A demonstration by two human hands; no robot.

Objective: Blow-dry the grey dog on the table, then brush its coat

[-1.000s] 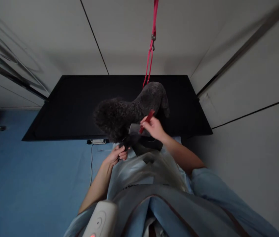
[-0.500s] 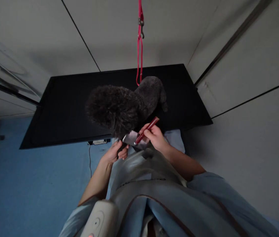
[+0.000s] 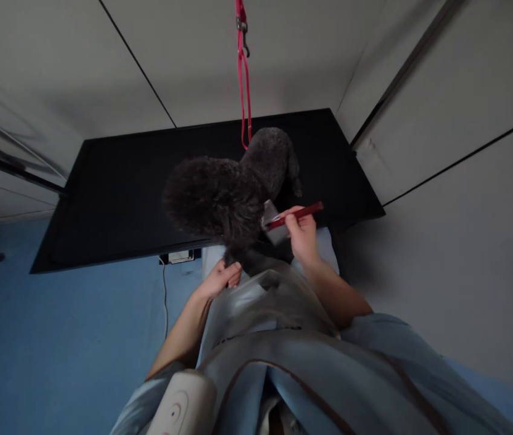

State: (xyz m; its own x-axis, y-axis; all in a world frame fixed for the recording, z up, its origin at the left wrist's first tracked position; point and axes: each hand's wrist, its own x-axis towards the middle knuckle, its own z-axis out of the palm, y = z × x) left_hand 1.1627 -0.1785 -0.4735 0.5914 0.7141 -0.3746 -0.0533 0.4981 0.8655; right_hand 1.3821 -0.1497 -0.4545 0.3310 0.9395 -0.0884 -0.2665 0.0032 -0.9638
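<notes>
A dark, curly-coated dog (image 3: 213, 190) is on the black table (image 3: 115, 187), its fluffy part to the left and its short-clipped rear to the right. One of its legs (image 3: 238, 244) reaches over the near edge toward me. My left hand (image 3: 220, 281) is closed round the lower end of that leg; the paw is hidden. In my right hand (image 3: 302, 237) is a slicker brush (image 3: 307, 211), gripped by its dark red handle. Its pale, flat head lies beside the dog's coat, just right of the held leg; whether the pins touch the fur I cannot tell.
A pink grooming loop (image 3: 243, 96) with a metal clip hangs behind the dog. Beneath the table's near edge is a small white box (image 3: 180, 257) with a cord (image 3: 164, 296). A white device (image 3: 183, 402) shows low in view. Pale walls (image 3: 301, 54) stand behind.
My right hand has moved up and right with the brush, whose head has left the end of the leg near my left hand. The handle lies flatter. The view has shifted slightly.
</notes>
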